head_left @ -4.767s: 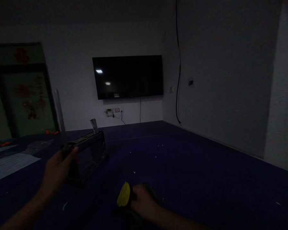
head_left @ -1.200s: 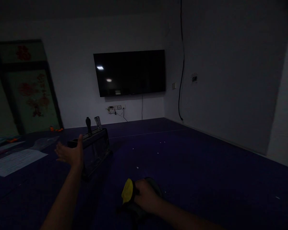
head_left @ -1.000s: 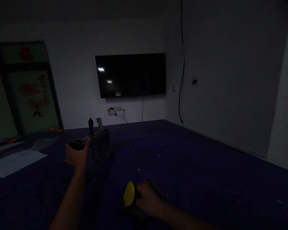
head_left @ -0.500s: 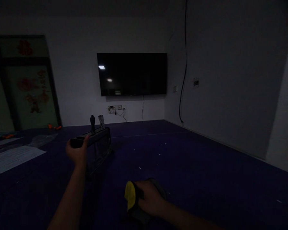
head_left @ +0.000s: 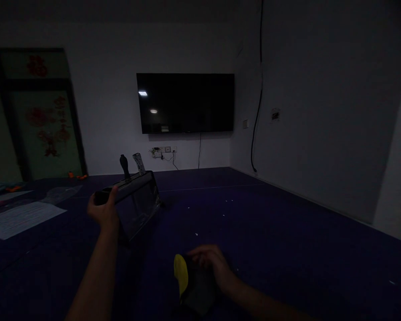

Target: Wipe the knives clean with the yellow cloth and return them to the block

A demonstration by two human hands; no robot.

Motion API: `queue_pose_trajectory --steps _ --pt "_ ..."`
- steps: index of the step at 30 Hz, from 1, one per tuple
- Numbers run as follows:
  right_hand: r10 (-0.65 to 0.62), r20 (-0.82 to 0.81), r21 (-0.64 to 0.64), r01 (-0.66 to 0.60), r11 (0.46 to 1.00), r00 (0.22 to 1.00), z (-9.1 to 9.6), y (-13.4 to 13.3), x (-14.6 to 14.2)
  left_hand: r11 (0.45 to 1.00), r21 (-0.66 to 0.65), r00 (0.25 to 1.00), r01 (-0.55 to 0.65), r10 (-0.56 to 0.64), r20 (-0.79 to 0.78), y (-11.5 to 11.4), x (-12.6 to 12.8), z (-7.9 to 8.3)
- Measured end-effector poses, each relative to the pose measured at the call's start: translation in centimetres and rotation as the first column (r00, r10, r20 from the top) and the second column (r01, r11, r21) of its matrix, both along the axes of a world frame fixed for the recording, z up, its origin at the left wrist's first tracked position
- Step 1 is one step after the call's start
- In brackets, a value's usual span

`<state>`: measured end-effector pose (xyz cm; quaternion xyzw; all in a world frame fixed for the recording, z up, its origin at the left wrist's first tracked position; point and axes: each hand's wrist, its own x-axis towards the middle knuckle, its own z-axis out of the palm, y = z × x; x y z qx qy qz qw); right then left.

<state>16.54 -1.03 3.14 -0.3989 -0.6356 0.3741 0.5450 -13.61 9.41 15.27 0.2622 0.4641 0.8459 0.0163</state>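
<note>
The room is dim. My left hand (head_left: 103,210) grips the near end of a dark knife block (head_left: 137,205) on the dark blue surface, and the block leans to one side. Two handles stick up from its far end: a black handle (head_left: 123,164) and a lighter handle (head_left: 138,162). My right hand (head_left: 211,264) rests with curled fingers on a dark object with a yellow part (head_left: 191,281) near the front; what this object is stays unclear.
A dark blue surface (head_left: 270,232) stretches to the walls. White paper sheets (head_left: 18,218) lie at the left. A black screen (head_left: 186,103) hangs on the far wall above sockets and cables. A panel with red flowers (head_left: 43,129) stands at the left.
My left hand, earlier holding a long blade by the block, opened, then took hold of the block's near end and tilted it. My right hand shifted on the yellow and dark object.
</note>
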Motion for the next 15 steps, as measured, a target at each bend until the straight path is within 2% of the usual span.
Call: queue_pose_trajectory --steps 2,4,7,11,13,15 --pt "-0.061 -0.057 -0.002 0.061 0.998 0.996 0.4 1.0 0.6 0.998 0.044 0.998 0.048 -0.050 0.043 -0.5 0.3 0.9" --pt "-0.127 -0.102 0.022 0.130 0.991 0.987 2.0 2.2 1.2 0.991 0.070 0.992 0.115 -0.118 0.047 -1.3 0.6 1.8" --pt "-0.190 -0.135 0.085 0.202 0.976 0.973 5.8 4.0 1.7 0.967 0.061 0.969 0.248 -0.248 -0.011 -2.7 1.2 3.4" --pt "-0.173 -0.172 0.190 0.205 0.960 0.970 11.3 6.6 1.4 0.909 0.054 0.911 0.412 -0.412 -0.016 -4.2 2.6 5.2" --pt "-0.155 -0.183 0.221 0.194 0.956 0.971 13.3 7.8 1.2 0.868 0.063 0.870 0.493 -0.493 -0.006 -4.5 3.5 5.7" --pt "-0.134 -0.186 0.245 0.178 0.953 0.973 14.4 8.5 1.1 0.817 0.066 0.820 0.572 -0.572 -0.018 -4.5 4.5 5.8"
